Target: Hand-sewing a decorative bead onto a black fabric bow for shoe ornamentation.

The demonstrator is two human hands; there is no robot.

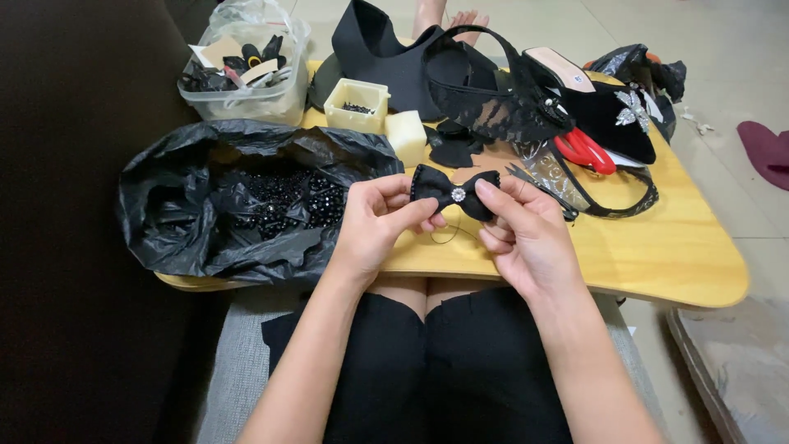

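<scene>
A small black fabric bow (454, 192) with a shiny round stud at its centre is held up between both hands over the near edge of a wooden lap table (674, 247). My left hand (374, 226) pinches the bow's left wing with thumb and fingers. My right hand (522, 230) grips the right wing, thumb on top. A thin dark thread loops down from the bow onto the table between the hands.
A black plastic bag (177, 214) full of black beads lies at the table's left. Behind it stand a clear tub (246, 94) of scraps, a small cream box (355, 105) and a foam block (407, 136). Black shoe uppers (493, 90), red-handled scissors (585, 150) and straps fill the far side.
</scene>
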